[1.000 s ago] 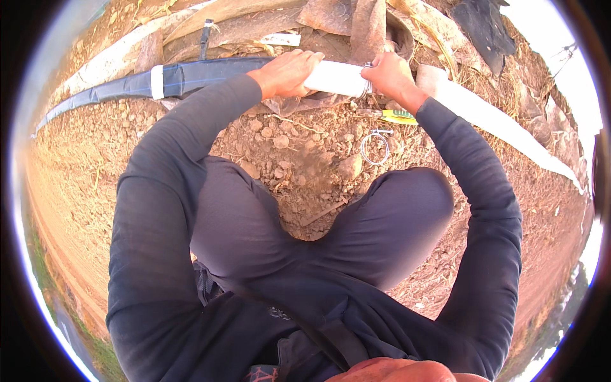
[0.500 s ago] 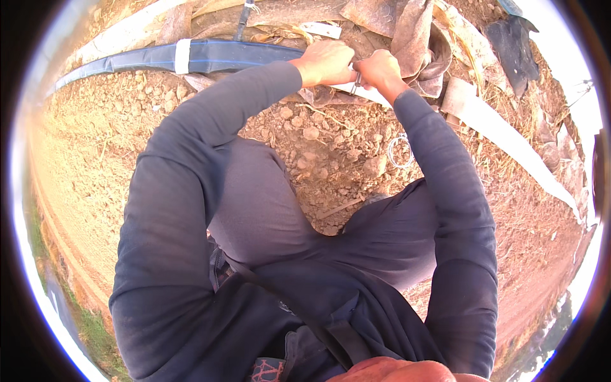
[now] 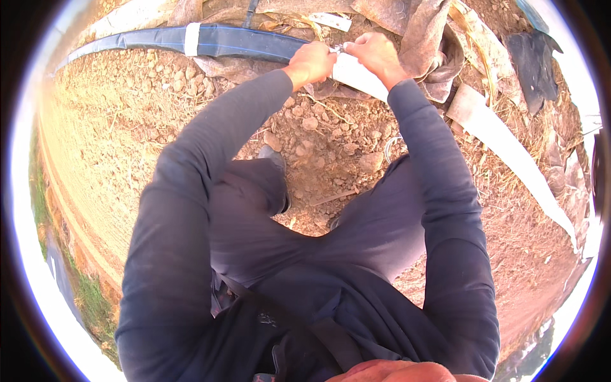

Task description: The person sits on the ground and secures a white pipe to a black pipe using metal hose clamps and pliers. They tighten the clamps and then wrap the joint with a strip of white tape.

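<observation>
Spreading across the view, crumbly brown soil [image 3: 296,137] lies under and around the seated person [image 3: 273,254], whose knees are bent and whose dark sleeves reach forward to the work. Creased brown sheeting [image 3: 417,41] runs along the far side, behind the hands. In front of it a long dark blue hose [image 3: 251,43] lies flattish, coming in from the left and ending at the hands. A pale tapering strip [image 3: 509,153] slants down over the ground at the right, well apart from the hose, with a ragged black scrap [image 3: 534,70] beyond it. Between the hands and slanting under the right wrist is a white tube [image 3: 358,77], in line with the hose. Both hands are close together at this meeting point: the left hand [image 3: 310,63] is curled over the hose's end, and the right hand [image 3: 374,54] has its thumb and fingers drawn together at the tube's far edge. A thin dark tube [image 3: 251,14] stands off the hose's far side, and a white band [image 3: 191,39] wraps it farther left. A slim stick [image 3: 334,197] lies between the legs; a wire ring [image 3: 389,148] shows partly beside the right forearm. Smallest is a shiny metal piece [image 3: 337,48] at the right fingertips.
</observation>
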Tool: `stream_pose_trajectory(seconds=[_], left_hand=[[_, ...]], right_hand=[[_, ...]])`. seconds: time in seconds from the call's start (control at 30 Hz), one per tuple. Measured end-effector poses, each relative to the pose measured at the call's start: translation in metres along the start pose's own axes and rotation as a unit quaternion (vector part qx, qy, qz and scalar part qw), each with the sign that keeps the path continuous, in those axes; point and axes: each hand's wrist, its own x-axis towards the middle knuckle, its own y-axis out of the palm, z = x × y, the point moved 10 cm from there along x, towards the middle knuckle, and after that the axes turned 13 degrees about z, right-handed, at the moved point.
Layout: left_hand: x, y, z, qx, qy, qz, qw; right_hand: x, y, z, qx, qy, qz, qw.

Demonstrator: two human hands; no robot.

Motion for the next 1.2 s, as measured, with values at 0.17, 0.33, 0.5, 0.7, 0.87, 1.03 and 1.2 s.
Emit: stream_pose_trajectory(seconds=[0.17,0.33,0.5,0.7,0.87,1.03,1.2], left_hand=[[-0.009,0.014,0.042,-0.421,0.027,-0.08,0.903],[-0.026,0.028,0.072,-0.448,0.068,-0.199,0.869],[-0.044,0.027,0.087,-0.477,0.122,-0.339,0.802],[-0.035,0.048,0.099,-0.582,0.188,-0.201,0.765],[-0.027,0.056,0.095,-0.632,0.23,-0.057,0.738],[-0.021,0.056,0.087,-0.637,0.224,-0.014,0.737],[-0.025,0.058,0.095,-0.671,0.228,-0.157,0.688]], right_hand=[[-0.015,0.038,0.027,-0.271,-0.041,0.183,0.944],[0.003,0.073,0.047,-0.277,-0.027,0.154,0.948],[0.01,0.069,0.037,-0.256,-0.078,0.146,0.952],[0.019,0.071,0.038,-0.213,-0.141,0.158,0.954],[0.029,0.091,0.03,-0.19,-0.189,0.176,0.947],[0.022,0.085,0.033,-0.164,-0.258,0.14,0.942],[0.02,0.08,0.039,-0.203,-0.213,0.128,0.947]])
